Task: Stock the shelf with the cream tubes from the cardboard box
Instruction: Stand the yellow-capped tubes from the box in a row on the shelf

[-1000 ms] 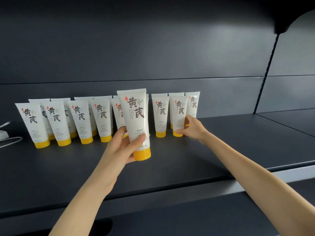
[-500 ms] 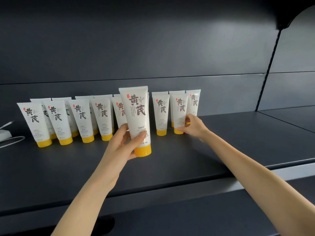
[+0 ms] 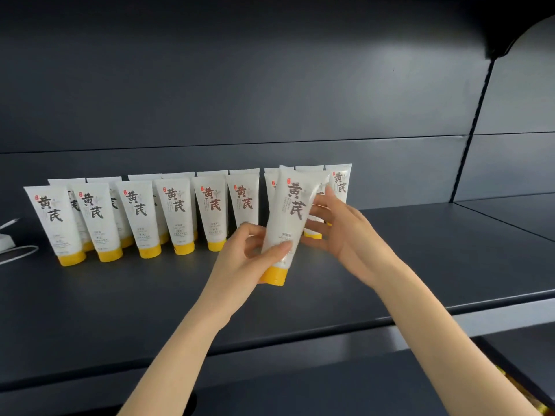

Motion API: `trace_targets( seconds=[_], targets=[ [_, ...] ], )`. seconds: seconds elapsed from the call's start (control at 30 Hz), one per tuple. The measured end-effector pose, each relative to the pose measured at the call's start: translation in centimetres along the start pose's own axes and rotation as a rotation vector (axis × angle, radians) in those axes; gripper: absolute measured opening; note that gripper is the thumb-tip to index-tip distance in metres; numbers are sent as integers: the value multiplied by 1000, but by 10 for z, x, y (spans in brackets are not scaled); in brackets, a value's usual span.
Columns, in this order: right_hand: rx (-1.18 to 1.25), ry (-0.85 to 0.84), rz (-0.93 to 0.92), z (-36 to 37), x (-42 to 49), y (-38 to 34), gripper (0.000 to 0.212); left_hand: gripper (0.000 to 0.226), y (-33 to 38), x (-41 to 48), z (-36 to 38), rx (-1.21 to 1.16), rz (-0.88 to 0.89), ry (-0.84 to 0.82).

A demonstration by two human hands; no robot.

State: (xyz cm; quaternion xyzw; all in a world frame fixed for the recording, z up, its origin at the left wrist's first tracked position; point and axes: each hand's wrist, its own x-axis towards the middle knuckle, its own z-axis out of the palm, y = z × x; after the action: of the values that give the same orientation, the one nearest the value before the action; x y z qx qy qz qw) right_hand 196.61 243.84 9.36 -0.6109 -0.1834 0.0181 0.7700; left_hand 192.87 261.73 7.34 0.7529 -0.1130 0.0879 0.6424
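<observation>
A white cream tube with a yellow cap (image 3: 295, 205) is held above the dark shelf (image 3: 150, 295), cap down and leaning to the right. My left hand (image 3: 246, 259) grips its lower part just above the cap. My right hand (image 3: 345, 232) is beside the tube with spread, fairly straight fingers, whose tips touch its right edge. Behind stand two rows of several identical tubes (image 3: 177, 211), upright on their caps against the back panel. The held tube hides part of the right end of the rows. The cardboard box is out of view.
A white device with a cable (image 3: 6, 243) lies at the shelf's far left. Bare shelf surface extends right of the tubes to a neighbouring shelf bay (image 3: 516, 214). A lower shelf (image 3: 300, 385) sits below the front edge.
My left hand has carried the tube rightwards and tilted it. My right hand has left the standing tubes at the row's right end and come to the held tube's right edge.
</observation>
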Motion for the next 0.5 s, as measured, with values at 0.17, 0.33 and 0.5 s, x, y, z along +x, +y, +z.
trace_targets(
  seconds=[0.17, 0.33, 0.5],
  targets=[
    [44, 72, -122, 2, -14, -2, 41, 31, -2, 6, 12, 137, 96, -33],
    [96, 57, -131, -6, -14, -1, 43, 31, -1, 6, 22, 225, 122, -67],
    [85, 121, -103, -32, -1, 2, 32, 46, -5, -1, 15, 668, 193, -139]
  ],
)
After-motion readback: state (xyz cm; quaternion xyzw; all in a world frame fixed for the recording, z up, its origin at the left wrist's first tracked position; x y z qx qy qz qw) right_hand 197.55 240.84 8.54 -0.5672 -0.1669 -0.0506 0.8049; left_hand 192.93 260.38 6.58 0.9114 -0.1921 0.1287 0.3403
